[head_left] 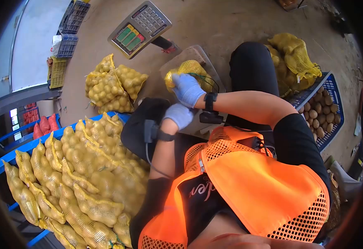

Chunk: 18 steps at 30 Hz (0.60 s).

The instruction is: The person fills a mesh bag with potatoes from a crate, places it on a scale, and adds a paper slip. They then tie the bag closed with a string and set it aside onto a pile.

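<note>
My right hand (186,89), in a pale blue-white glove, is closed on the gathered end of a yellow mesh bag (191,68). The bag's contents are mostly hidden. A dark green cord (208,79) loops over its right side. My left hand (178,115), gloved alike, is just below the right one, beside the weighing platform (212,68); its fingers are turned away from view. The bag lies on this platform, under the tilted scale display (140,29).
Filled mesh bags (111,85) stand on the floor at left. Many more bags (81,166) crowd a blue-framed rack beside my left arm. At right, more yellow bags (291,58) adjoin a blue crate (328,135) of brown round produce. Stacked crates (68,45) stand at far left.
</note>
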{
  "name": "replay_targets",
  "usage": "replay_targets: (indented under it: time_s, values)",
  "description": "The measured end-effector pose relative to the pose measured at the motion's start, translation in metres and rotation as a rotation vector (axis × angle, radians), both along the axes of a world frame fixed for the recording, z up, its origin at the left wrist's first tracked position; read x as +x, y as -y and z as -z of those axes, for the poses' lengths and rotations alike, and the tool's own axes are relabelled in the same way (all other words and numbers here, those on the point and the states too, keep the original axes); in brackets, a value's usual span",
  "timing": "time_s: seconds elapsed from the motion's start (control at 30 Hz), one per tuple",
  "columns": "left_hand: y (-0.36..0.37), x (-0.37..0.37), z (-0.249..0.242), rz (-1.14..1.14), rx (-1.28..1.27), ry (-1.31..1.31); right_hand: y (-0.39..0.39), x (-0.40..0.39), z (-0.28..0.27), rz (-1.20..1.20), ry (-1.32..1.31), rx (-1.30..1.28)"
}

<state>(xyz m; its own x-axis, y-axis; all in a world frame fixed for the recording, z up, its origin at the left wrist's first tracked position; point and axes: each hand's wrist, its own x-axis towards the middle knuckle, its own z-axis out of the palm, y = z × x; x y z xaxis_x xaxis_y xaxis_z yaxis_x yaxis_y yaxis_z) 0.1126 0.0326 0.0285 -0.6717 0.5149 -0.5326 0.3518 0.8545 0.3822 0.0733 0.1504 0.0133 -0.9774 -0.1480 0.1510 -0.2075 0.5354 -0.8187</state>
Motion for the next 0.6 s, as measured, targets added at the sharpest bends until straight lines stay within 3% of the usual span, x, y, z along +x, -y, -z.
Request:
replay_targets:
  time_s: [0.03,0.1,0.17,0.23,0.27,0.33,0.37,0.43,0.5,0.57,0.6]
  values:
    - [0.002,-0.009,-0.028,-0.090,-0.056,0.027,-0.001,-0.001,-0.002,-0.003,0.005,-0.004]
    - [0.007,-0.023,-0.069,-0.134,0.124,-0.186,-0.004,-0.009,-0.003,-0.057,0.061,0.031]
    - [-0.003,-0.040,-0.084,-0.517,0.314,-0.205,-0.004,-0.010,0.006,-0.100,0.060,0.123]
    - [-0.038,-0.056,-0.092,-0.372,0.374,-0.496,-0.001,-0.005,0.020,-0.210,0.073,-0.138]
    - [-0.052,-0.066,-0.079,-0.374,0.382,-0.497,0.002,0.000,0.030,-0.180,-0.051,-0.102]
    - [-0.074,-0.081,-0.046,0.081,-0.044,-0.668,-0.001,0.010,0.027,-0.170,0.082,-0.152]
    - [-0.082,-0.083,-0.032,0.085,-0.029,-0.681,-0.006,0.014,0.025,-0.152,0.212,-0.207]
    - [-0.103,-0.095,-0.001,0.264,-0.253,-0.752,0.038,0.020,0.128,-0.126,0.374,-0.299]
    - [-0.111,-0.101,0.031,0.082,-0.180,-0.600,0.030,0.021,0.136,-0.155,0.504,-0.254]
    - [-0.116,-0.092,0.007,0.206,-0.190,-0.619,0.029,0.020,0.136,-0.171,0.545,-0.233]
    - [-0.109,-0.094,0.023,0.198,-0.163,-0.620,0.030,0.017,0.134,-0.173,0.547,-0.229]
